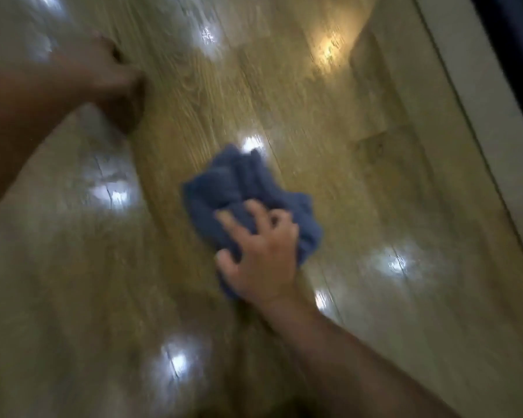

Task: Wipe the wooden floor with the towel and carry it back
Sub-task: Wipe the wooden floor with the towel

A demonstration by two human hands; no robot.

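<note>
A crumpled blue towel (239, 194) lies bunched on the glossy wooden floor (194, 110) near the middle of the view. My right hand (261, 251) presses down on the near side of the towel with fingers spread and curled into the cloth. My left hand (115, 82) rests on the floor at the upper left, its fingers curled under into a loose fist, holding nothing. The picture is blurred by motion.
A pale baseboard or door frame (477, 122) runs diagonally along the right side, with a dark area beyond it at the top right corner. Bright lamp reflections dot the planks. Open floor stretches left and toward me.
</note>
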